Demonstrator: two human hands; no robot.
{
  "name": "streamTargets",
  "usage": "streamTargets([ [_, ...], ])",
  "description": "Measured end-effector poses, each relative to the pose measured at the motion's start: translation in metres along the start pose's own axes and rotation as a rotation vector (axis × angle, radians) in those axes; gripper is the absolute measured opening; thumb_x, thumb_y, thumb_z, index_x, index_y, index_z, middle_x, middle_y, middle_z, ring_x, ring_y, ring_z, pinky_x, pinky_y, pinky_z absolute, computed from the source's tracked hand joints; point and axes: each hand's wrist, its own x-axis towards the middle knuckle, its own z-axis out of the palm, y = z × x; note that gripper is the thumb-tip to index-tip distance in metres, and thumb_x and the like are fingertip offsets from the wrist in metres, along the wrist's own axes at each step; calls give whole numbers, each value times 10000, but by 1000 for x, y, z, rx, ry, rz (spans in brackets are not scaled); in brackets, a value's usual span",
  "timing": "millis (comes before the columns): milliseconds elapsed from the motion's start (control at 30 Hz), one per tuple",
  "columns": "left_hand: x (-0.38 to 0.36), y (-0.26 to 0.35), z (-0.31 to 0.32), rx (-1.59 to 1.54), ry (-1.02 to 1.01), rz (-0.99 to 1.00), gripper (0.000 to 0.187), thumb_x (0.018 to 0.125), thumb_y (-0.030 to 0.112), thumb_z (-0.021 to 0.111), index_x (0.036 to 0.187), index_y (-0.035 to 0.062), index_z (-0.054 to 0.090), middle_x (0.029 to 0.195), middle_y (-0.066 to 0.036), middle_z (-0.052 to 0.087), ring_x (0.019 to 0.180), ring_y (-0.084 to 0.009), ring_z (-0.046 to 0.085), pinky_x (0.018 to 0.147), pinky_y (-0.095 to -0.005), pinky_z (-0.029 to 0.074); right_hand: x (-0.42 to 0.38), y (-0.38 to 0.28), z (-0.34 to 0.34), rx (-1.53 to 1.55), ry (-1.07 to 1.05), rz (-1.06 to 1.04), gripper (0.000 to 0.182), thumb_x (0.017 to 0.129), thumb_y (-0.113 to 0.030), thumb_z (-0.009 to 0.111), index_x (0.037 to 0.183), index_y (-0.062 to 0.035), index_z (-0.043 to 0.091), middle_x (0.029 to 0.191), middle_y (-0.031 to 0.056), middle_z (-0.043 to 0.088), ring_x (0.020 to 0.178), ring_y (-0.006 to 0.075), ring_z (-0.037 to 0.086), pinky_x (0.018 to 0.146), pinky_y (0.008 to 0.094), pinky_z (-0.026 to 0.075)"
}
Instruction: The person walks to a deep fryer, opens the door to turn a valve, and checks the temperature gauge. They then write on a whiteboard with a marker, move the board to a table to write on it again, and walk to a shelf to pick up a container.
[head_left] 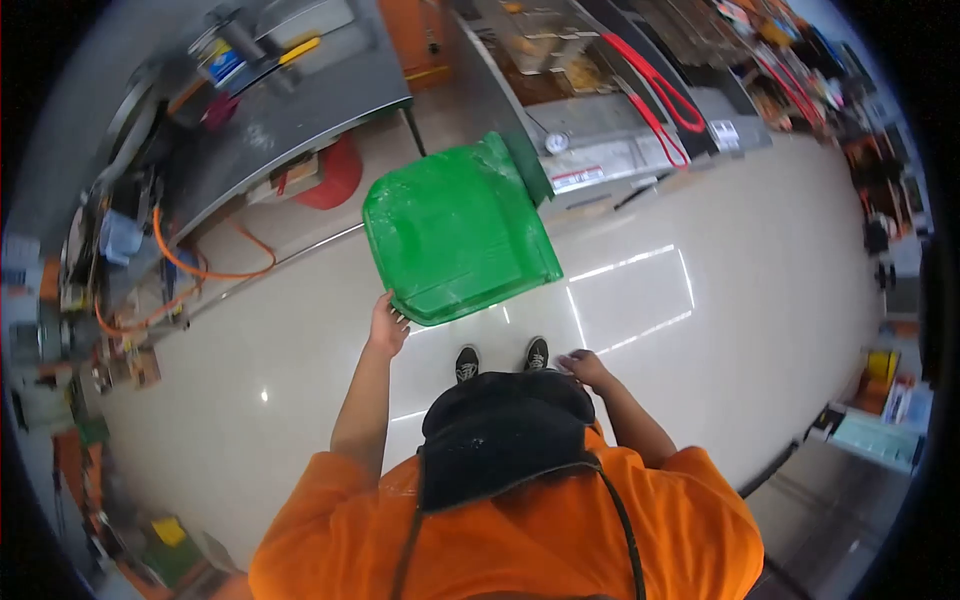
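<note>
A green plastic bin lid [455, 235], scuffed and streaked with pale marks, is in front of me. My left hand [390, 325] is at its near left corner, with fingers closed at the rim; part of the grip is hidden under the edge. Beside my right hip, my right hand [587, 370] hangs apart from the lid. Its fingers are curled, and a small pale patch shows at the fingertips, too blurred to name. Whatever is under the lid is hidden from above.
A metal worktable [270, 125] stands at the left, with a red tub [330, 175] beneath it. Ahead is a fryer-like steel unit [600, 130] with red-handled tools [655, 85]. An orange hose [215, 272] loops at the left. Shiny pale floor tiles [740, 290] reflect the lights.
</note>
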Motion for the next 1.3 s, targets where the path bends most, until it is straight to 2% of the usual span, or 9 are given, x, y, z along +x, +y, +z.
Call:
streamTargets([
  [167,-73,49,19,201,-287,118,738,884,523,409,1407,38,219,1412,-178,319,1310,-347,289,1084,-480,111,5,-59,99,286,-269,98,420,836,-425,620,719,-27,554,679,113,593,518,162,545,400,297,378],
  [367,-130,68,66,256,-448,282,705,930,511,353,1390,-9,230,1411,-196,319,1283,-332,343,1093,-433,147,-4,-120,87,716,-105,-211,582,858,-365,606,1214,61,434,944,124,639,770,193,620,603,291,488],
  [500,-109,61,68,242,-362,326,703,931,508,353,1418,30,184,1430,-189,284,1302,-329,312,1094,-432,167,-12,-28,48,49,339,-585,386,770,-306,682,984,8,615,844,171,647,746,280,627,663,365,497],
  [700,-41,-13,6,448,358,123,743,886,532,347,1450,111,108,1496,-129,152,1363,-320,177,1089,-458,124,-91,215,-33,-23,503,-31,650,891,-527,390,627,16,634,624,218,605,663,381,608,668,432,477],
  [767,-21,-57,-9,293,540,-104,740,881,543,345,1444,114,131,1472,-140,201,1334,-318,243,1070,-479,178,-114,284,-42,202,318,109,638,901,-565,375,1056,2,623,968,177,658,935,298,620,867,375,457],
  [867,-37,-135,81,551,259,-233,670,882,499,414,1394,102,244,1387,-129,336,1253,-291,351,1023,-496,247,-133,323,-70,1124,-160,333,605,916,-533,393,1296,-67,462,1274,62,506,1131,234,494,925,357,428],
  [1067,-10,-262,371,1477,-542,-237,763,851,534,519,1363,0,333,1371,-183,390,1308,-257,305,1073,-381,226,-65,326,-262,-595,-380,25,635,772,-560,577,1133,-39,606,1178,181,574,1117,338,509,970,402,381],
  [1167,-6,-291,488,1802,-778,-140,884,845,603,460,1418,-5,168,1439,-227,256,1350,-306,233,1089,-366,200,-15,321,-385,-189,511,-229,484,768,-423,632,1025,-12,641,1082,223,605,1025,355,565,889,413,437],
  [1300,62,-330,599,1751,-884,-40,832,860,638,370,1406,22,247,1409,-238,312,1346,-323,244,1083,-394,207,-9,303,-572,269,758,-300,349,775,-307,685,911,8,618,941,154,649,807,209,622,729,321,486],
])
